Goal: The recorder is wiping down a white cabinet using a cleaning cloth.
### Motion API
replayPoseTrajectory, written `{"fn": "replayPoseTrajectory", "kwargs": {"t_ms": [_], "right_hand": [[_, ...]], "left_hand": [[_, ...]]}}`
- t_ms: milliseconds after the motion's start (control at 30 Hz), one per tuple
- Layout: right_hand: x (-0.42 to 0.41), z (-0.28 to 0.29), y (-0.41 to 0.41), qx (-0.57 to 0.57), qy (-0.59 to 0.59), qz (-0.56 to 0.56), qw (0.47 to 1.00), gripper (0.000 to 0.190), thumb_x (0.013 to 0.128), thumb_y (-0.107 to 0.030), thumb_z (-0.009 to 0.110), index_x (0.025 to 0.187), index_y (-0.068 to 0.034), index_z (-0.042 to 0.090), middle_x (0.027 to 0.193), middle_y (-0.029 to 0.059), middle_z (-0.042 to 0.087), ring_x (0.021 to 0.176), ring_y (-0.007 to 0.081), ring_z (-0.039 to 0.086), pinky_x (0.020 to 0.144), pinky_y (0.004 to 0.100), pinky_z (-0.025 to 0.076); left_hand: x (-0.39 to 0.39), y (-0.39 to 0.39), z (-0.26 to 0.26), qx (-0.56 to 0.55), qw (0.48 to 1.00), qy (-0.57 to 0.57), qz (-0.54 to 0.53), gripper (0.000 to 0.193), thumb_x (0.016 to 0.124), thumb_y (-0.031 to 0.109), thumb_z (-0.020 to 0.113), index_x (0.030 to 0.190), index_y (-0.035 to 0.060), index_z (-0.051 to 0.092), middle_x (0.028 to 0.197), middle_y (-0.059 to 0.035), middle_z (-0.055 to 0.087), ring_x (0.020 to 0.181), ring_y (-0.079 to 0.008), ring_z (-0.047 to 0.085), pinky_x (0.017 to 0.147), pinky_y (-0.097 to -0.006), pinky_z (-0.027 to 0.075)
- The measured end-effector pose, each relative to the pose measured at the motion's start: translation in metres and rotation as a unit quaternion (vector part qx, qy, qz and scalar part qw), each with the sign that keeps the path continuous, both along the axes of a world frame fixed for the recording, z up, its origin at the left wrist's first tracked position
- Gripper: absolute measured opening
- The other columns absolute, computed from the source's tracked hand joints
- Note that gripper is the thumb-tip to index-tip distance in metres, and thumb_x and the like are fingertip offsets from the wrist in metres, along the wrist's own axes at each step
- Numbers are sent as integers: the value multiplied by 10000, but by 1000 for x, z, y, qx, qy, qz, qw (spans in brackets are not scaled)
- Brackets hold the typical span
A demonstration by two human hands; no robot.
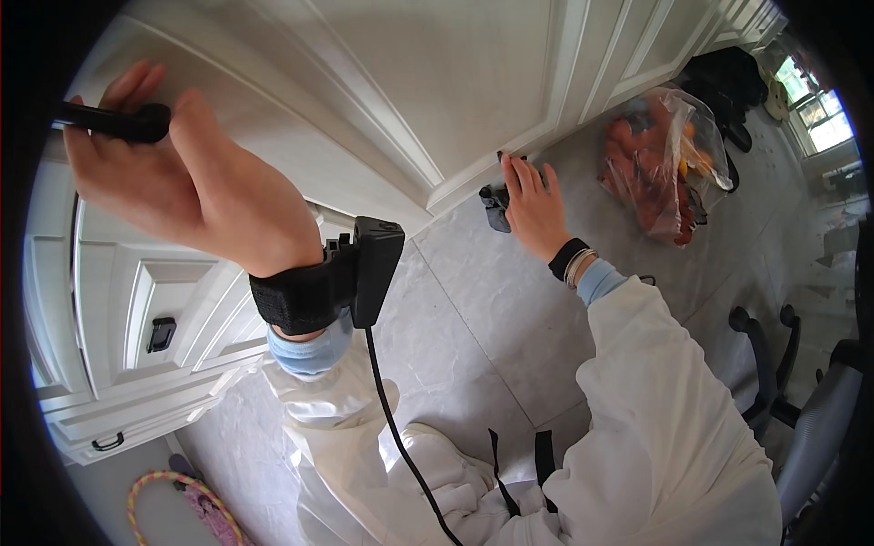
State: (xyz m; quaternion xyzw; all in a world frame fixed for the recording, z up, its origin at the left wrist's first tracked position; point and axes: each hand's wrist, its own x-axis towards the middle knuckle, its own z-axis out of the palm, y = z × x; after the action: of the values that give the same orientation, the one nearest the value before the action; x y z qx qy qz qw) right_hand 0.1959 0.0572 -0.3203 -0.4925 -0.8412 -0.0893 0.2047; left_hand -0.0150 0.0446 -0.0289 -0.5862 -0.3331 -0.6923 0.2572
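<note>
My left hand [150, 164] is raised at the upper left, its fingers curled round a black lever door handle [116, 121] on a white panelled door [437, 75]. A black strap with a box-shaped device [377, 266] and a cable sits on that wrist. Lower down, my right hand [536, 205] reaches to the bottom of the door, over a dark grey object [496, 205] on the floor beside the door's edge. The fingers cover part of that object; whether they grip it cannot be told. A black band and thin bracelets circle the right wrist.
On the grey tiled floor [464, 293] at the right lies a clear plastic bag [666, 164] with red and orange contents. Dark items and shoes are behind it. A chair base [765, 368] stands at the lower right. White cabinets [171, 273] and a hoop [133, 501] are at the left.
</note>
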Motion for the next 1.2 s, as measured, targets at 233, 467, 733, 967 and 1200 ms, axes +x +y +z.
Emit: {"fn": "replayPoseTrajectory", "kwargs": {"t_ms": [233,467,733,967,1200], "right_hand": [[15,-6,17,41,65,65,995,678,804,-114,647,1437,-48,413,1240,57,507,1120,209,537,1038,431,359],[16,-4,19,-22,128,131,983,676,799,-75,628,1434,-37,400,1262,91,496,1084,270,541,964,397,433],[-15,-5,0,-67,165,180,967,731,774,-38,595,1452,28,331,1281,169,457,1145,343,494,984,429,415],[-41,0,-9,-39,71,286,955,653,784,-65,581,1401,48,400,1239,139,492,1130,243,514,985,381,398],[-53,-5,-18,-27,32,256,966,725,789,-149,673,1434,5,380,1254,105,483,1159,207,502,1036,386,360]], "left_hand": [[1,1,1,0,1000,-1,-6,490,838,32,535,1303,-58,409,1066,-158,639,975,-253,604,955,-346,447],[-1,-1,1,-15,999,13,44,504,839,33,525,1312,-81,393,1068,-173,631,983,-255,599,952,-346,446],[3,0,1,-8,1000,-1,11,498,834,16,516,1308,-78,395,1071,-174,624,985,-252,593,948,-347,444],[2,1,0,2,1000,-9,-14,481,836,8,518,1300,-46,405,1061,-159,617,978,-245,587,949,-348,440],[4,0,0,-11,1000,-13,-19,494,830,-15,520,1310,-37,402,1092,-159,602,987,-240,575,948,-346,434]]}}
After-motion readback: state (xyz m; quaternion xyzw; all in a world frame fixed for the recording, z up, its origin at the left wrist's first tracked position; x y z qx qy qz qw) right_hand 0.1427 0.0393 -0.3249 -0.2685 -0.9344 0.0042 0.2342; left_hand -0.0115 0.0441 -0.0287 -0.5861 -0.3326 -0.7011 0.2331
